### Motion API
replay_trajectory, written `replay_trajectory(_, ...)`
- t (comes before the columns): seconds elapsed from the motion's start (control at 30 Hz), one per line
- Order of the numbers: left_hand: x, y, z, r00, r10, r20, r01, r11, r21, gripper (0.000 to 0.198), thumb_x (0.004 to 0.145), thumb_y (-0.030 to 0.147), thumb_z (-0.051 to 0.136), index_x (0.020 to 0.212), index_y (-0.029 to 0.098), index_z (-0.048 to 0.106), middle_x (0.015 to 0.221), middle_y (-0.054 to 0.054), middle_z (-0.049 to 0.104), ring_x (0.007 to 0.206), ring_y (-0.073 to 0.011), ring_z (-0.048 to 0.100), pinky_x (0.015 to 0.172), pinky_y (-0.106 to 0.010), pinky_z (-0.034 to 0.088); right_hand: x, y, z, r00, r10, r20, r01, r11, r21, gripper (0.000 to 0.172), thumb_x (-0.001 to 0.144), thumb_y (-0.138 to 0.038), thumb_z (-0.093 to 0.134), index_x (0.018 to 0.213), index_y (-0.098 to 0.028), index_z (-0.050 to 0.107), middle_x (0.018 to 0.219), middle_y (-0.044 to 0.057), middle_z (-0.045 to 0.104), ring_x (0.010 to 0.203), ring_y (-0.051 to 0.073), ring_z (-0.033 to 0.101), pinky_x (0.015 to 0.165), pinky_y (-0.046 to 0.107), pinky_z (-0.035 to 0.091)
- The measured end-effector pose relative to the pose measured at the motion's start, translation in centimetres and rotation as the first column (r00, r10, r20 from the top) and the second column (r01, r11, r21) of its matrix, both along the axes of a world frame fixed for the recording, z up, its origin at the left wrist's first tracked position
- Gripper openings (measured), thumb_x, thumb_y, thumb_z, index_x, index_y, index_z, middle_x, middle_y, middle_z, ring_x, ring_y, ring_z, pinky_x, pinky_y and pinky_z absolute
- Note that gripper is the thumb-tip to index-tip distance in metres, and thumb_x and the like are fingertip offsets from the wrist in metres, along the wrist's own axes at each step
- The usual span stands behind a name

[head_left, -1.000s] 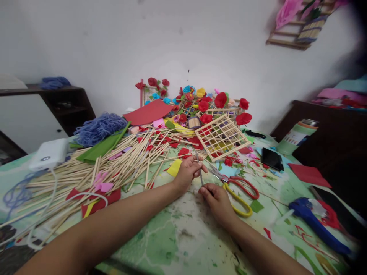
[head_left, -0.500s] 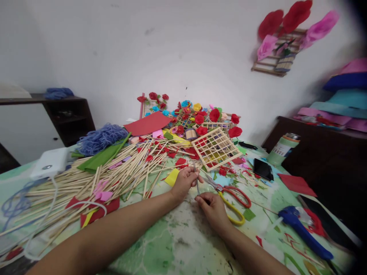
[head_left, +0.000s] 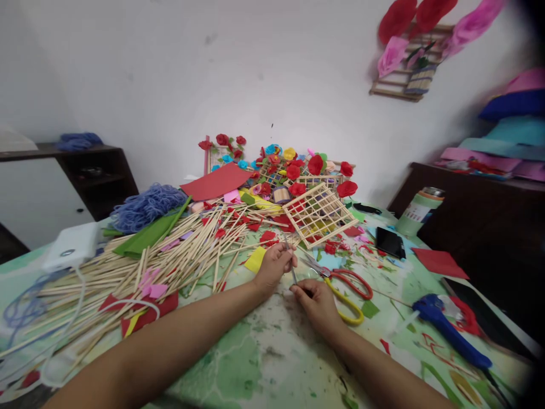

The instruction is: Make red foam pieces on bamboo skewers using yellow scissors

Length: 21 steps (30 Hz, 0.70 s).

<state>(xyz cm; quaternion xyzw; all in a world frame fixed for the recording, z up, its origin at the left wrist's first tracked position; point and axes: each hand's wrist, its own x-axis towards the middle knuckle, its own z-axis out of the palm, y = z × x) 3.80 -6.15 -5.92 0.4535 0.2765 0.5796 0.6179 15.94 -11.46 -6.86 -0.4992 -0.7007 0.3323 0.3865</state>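
A thin grey strand (head_left: pixel 293 275) runs between my two hands above the table; whether it is yarn or wire I cannot tell. My left hand (head_left: pixel 276 266) is closed in a pinch round its upper part, and a thin end sticks up past the fingers. Lower and to the right, my right hand (head_left: pixel 318 304) pinches the bottom end between thumb and forefinger. Scissors (head_left: pixel 347 287) with one red and one yellow handle lie on the table just beyond my right hand. A yellow paper piece (head_left: pixel 255 259) rests beside my left hand.
Many thin sticks (head_left: pixel 191 244) cover the left, near blue yarn (head_left: pixel 147 208) and a white box (head_left: pixel 73 248). A stick lattice (head_left: pixel 319 213) leans among paper flowers at the back. To the right are a phone (head_left: pixel 389 242), a bottle (head_left: pixel 419 211) and a blue glue gun (head_left: pixel 451 332).
The view has shifted slightly. Both hands keep their pinch on the grey strand, with hardly any movement between them.
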Motion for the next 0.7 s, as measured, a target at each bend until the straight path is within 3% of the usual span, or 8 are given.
replay_trajectory(0.17,-0.16,0.01,0.10,0.999,0.022,-0.027,-0.021,1.000,0.013,0.026,0.071,0.034,0.059,0.084,0.013,0.050,0.064,-0.002,0.062,0.041,-0.0029,0.034,0.042,-0.018,0.022,0.07,0.12,0.00,1.000,-0.022,-0.010,0.022,1.000,0.003,0.031,0.074,-0.034,0.049,0.049,-0.017,0.042,0.047,-0.005,0.033,0.046,0.009,0.030,0.045,0.021,0.025)
replay_trajectory(0.7,-0.19,0.14,-0.27,0.998,0.066,-0.007,-0.067,0.994,-0.081,0.028,0.069,0.032,0.064,0.083,0.015,0.047,0.067,-0.003,0.064,0.041,-0.0018,0.037,0.041,-0.015,0.024,0.43,0.44,-0.37,0.997,-0.045,-0.060,0.040,0.995,-0.086,0.026,0.076,-0.033,0.047,0.056,-0.016,0.051,0.048,-0.004,0.043,0.047,0.009,0.037,0.047,0.021,0.029)
